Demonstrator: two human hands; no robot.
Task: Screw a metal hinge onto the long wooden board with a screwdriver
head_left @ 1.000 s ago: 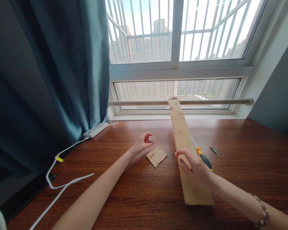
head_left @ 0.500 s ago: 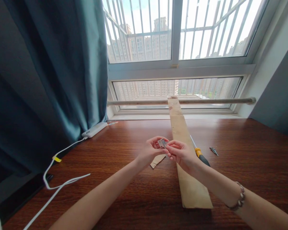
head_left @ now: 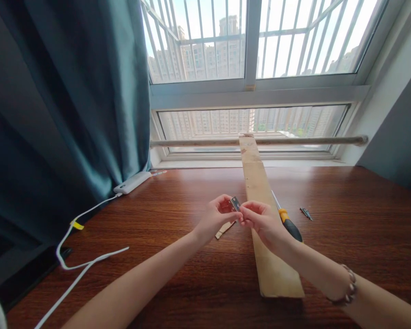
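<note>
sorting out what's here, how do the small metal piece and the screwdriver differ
The metal piece is small and plate-like; the screwdriver is longer, with a yellow and black handle. The metal piece is held up by the left hand and right hand; the screwdriver lies on the table beside the long board. Both show bare metal.

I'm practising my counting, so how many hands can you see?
2. The left hand holds a small metal hinge, and the right hand, over the long board, grips the hinge too.
</note>
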